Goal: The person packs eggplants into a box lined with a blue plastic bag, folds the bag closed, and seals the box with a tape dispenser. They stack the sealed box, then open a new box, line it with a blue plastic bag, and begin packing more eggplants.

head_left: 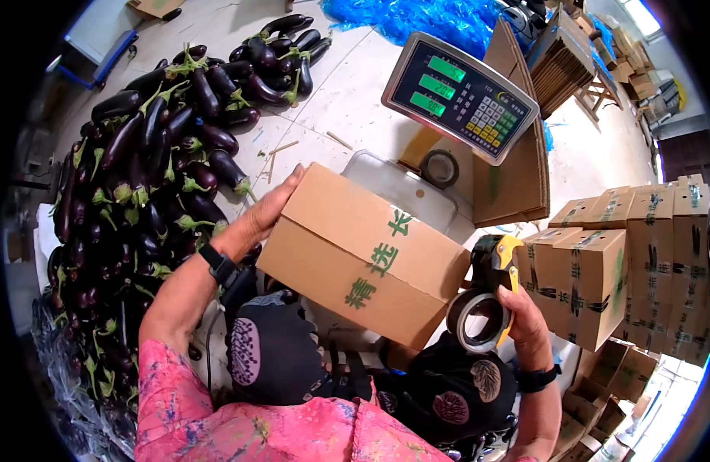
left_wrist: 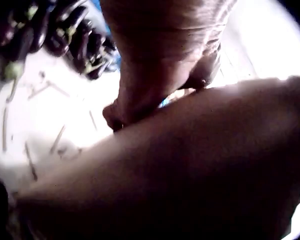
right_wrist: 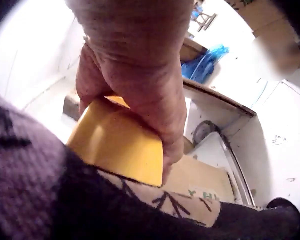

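A closed cardboard box (head_left: 370, 258) with green lettering lies tilted in front of the person's knees. At its left end the left hand (head_left: 272, 209) rests along the edge; in the left wrist view that hand (left_wrist: 155, 75) lies against the box side (left_wrist: 190, 160). The right hand (head_left: 524, 314) grips a yellow and black tape dispenser (head_left: 509, 262) holding a tape roll (head_left: 478, 319), close by the box's right end. In the right wrist view the fingers of the right hand (right_wrist: 135, 85) curl round the yellow dispenser body (right_wrist: 120, 145).
Many eggplants (head_left: 151, 185) are heaped at the left. Beyond the box stand a scale display (head_left: 461, 96), a scale platform (head_left: 401, 189) and another tape roll (head_left: 439, 169). Upright cardboard (head_left: 516, 154) and stacked boxes (head_left: 593, 269) are at the right, with blue plastic (head_left: 409, 17) behind.
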Motion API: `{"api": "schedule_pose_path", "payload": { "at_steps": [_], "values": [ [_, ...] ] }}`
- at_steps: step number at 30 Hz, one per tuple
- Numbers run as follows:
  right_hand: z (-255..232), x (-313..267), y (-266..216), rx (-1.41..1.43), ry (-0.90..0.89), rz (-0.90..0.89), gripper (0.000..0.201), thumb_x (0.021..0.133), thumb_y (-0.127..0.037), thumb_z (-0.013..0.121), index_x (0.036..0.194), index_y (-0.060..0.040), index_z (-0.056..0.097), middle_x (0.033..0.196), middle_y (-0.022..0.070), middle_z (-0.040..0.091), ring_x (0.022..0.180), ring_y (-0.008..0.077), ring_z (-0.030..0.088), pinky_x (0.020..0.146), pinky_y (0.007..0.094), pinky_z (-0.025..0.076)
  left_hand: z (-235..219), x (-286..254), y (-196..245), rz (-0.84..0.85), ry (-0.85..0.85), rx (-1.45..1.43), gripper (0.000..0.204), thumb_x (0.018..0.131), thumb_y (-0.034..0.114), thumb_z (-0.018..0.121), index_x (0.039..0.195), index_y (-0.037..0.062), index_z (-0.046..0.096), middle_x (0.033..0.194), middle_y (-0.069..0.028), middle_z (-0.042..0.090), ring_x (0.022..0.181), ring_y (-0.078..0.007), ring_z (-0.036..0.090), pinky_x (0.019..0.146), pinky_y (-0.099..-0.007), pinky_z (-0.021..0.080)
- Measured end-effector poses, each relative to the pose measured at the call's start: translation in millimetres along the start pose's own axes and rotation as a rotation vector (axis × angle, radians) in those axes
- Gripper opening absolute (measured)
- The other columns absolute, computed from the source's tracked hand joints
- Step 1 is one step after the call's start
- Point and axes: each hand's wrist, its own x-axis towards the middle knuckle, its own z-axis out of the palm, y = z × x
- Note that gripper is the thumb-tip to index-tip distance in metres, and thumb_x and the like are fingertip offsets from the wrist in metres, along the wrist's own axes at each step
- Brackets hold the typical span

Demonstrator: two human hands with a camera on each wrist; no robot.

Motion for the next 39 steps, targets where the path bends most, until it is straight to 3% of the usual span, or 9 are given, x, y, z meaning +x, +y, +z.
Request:
{"api": "schedule_pose_path", "payload": {
  "at_steps": [5,10,16,19,22,23,27,31,39],
  "values": [
    [27.6,5.7,-25.2,-0.205,0.035,0.059,0.053,0.086,-0.029,0.075,0.123,0.003,0.055,0.103,0.0058,0.066,0.086,0.0118,0.064,0.078,0.025,0.055,10.6,0.6,-3.9,0.137,-0.056,-0.022,0.067,0.108,0.052,0.029,0.157,0.0061,0.026,0.154,-0.0127,0.04,0.139,-0.023,0.042,0.116,-0.0376,0.035],
    [30.4,9.4,-43.1,-0.397,0.113,0.093,0.057,0.086,-0.029,0.076,0.128,0.0014,0.053,0.104,0.0037,0.064,0.091,0.0112,0.064,0.079,0.0246,0.053,15.4,51.7,0.9,0.315,-0.214,0.176,0.065,0.108,0.046,0.035,0.157,0.0038,0.025,0.153,-0.0139,0.042,0.138,-0.0226,0.044,0.116,-0.0361,0.035],
    [66.0,-0.9,-68.6,-0.751,0.254,0.163,0.074,0.078,-0.042,0.084,0.131,-0.0002,0.053,0.1,0.0024,0.06,0.089,0.0117,0.059,0.078,0.0263,0.05,19.1,45.5,30.1,0.259,0.003,0.684,0.065,0.105,0.049,0.044,0.149,0.0005,0.042,0.146,-0.0168,0.05,0.133,-0.0265,0.049,0.112,-0.0364,0.038],
    [85.4,2.8,-74.9,-0.737,0.229,0.032,0.073,0.076,-0.038,0.085,0.13,-0.0007,0.053,0.103,0.0034,0.059,0.091,0.0125,0.056,0.079,0.0261,0.049,31.2,32.7,47.4,0.502,0.062,0.906,0.06,0.101,0.045,0.052,0.143,0.0034,0.049,0.149,-0.0168,0.047,0.134,-0.029,0.048,0.111,-0.0356,0.039],
    [111.1,21.6,-73.1,-0.686,0.124,0.027,0.067,0.076,-0.023,0.081,0.133,-0.0028,0.052,0.098,0.0,0.06,0.08,0.0091,0.057,0.072,0.0236,0.049,38.7,57.7,45.8,1.064,-0.142,1.741,0.054,0.093,0.044,0.061,0.13,0.0043,0.058,0.139,-0.0185,0.054,0.126,-0.0336,0.052,0.107,-0.0417,0.043],
    [115.7,27.3,-70.2,-0.69,0.056,0.054,0.07,0.077,-0.033,0.083,0.132,-0.0023,0.052,0.112,0.0036,0.06,0.099,0.0126,0.055,0.087,0.027,0.047,52.0,63.5,35.8,1.075,-0.106,1.779,0.047,0.089,0.044,0.064,0.116,0.0051,0.062,0.127,-0.0203,0.059,0.12,-0.0342,0.054,0.104,-0.049,0.042],
    [111.4,58.7,-33.0,-1.02,-0.14,0.034,0.08,0.075,-0.044,0.084,0.133,0.0004,0.051,0.116,0.0133,0.063,0.106,0.0251,0.06,0.095,0.0345,0.046,77.1,59.2,26.9,0.999,0.234,1.799,0.049,0.093,0.052,0.057,0.104,0.0057,0.068,0.104,-0.0154,0.064,0.111,-0.0327,0.054,0.099,-0.0483,0.036],
    [127.6,81.6,-23.6,-1.038,-0.27,0.155,0.077,0.074,-0.05,0.082,0.127,-0.0007,0.055,0.107,0.0167,0.067,0.102,0.0273,0.062,0.092,0.0377,0.047,91.6,63.8,28.9,0.887,0.016,1.767,0.046,0.093,0.053,0.057,0.097,0.0076,0.067,0.097,-0.0146,0.065,0.101,-0.0298,0.06,0.095,-0.0443,0.04],
    [114.3,88.9,-19.7,-1.04,-0.311,0.127,0.081,0.073,-0.054,0.081,0.13,-0.0029,0.056,0.109,0.0175,0.068,0.104,0.0301,0.063,0.095,0.0383,0.047,96.5,82.8,24.2,1.098,0.101,1.792,0.035,0.09,0.044,0.064,0.083,0.0096,0.064,0.08,-0.0094,0.064,0.08,-0.028,0.063,0.078,-0.0414,0.045]
  ]
}}
